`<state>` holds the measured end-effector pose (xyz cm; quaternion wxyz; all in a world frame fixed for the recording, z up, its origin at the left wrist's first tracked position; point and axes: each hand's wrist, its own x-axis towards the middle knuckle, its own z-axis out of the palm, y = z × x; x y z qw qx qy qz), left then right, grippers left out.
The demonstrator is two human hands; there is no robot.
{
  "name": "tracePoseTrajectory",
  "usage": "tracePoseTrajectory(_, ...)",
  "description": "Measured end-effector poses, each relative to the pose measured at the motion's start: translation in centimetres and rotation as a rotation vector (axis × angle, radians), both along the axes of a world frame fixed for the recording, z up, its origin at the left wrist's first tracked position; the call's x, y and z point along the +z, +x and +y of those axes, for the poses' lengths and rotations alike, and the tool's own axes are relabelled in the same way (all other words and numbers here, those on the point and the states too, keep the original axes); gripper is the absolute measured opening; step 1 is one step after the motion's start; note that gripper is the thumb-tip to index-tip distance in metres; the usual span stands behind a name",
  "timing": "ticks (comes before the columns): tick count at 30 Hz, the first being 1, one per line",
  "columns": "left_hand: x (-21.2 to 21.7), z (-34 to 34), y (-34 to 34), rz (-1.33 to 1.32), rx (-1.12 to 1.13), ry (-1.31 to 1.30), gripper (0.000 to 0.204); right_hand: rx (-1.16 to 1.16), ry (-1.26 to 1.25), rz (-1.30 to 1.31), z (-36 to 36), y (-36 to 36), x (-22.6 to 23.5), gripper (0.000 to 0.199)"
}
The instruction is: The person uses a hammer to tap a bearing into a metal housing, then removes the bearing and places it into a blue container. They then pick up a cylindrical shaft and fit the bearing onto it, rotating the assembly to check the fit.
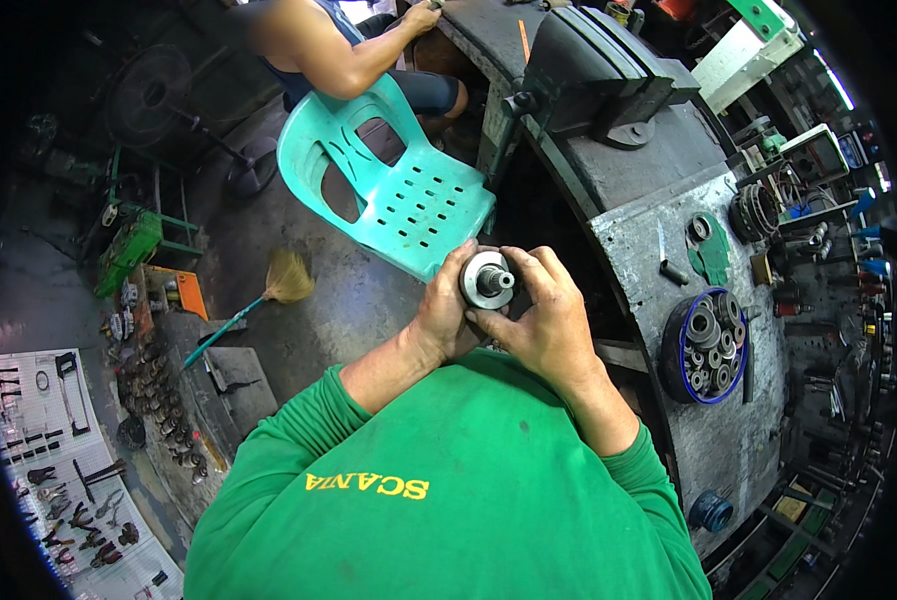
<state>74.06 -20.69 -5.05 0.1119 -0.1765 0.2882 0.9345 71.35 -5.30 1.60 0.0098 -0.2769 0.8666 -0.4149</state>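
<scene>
Between my two hands, close in front of my green shirt, is a round metal part with a short stepped shaft (490, 281), like a small rotor or bearing on a shaft. My left hand (443, 305) wraps round its left side. The fingers of my right hand (546, 318) curl over its right side, with the thumb pressed near its lower edge. The shaft end points up toward me. What lies beneath the part is hidden by my fingers.
A turquoise plastic chair (424, 205) stands just ahead. Rightward, a metal-topped bench (649, 240) bears a large vise (599, 75) and a blue-rimmed basin (666, 350) of bearings. A broom (289, 277) lies on the floor at left. Another person (339, 60) sits beyond the chair.
</scene>
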Motion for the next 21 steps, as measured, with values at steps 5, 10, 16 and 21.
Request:
tracePoseTrajectory(5,-0.14,-0.29,0.31,0.003,-0.044,-0.003,0.043,-0.001,-0.015,0.01,-0.24,0.24,0.03,0.068)
tracePoseTrajectory(10,-0.6,-0.26,0.44,0.023,-0.079,0.054,0.044,0.013,0.09,-0.021,-0.02,0.24,0.47,0.073)
tracePoseTrajectory(16,-0.87,0.06,0.54,0.033,-0.062,0.019,0.045,0.009,0.094,-0.09,0.38,0.24,0.87,0.073)
tracePoseTrajectory(21,-0.73,0.09,0.77,0.021,-0.045,0.009,0.044,0.008,0.104,-0.064,0.21,0.48,0.65,0.07)
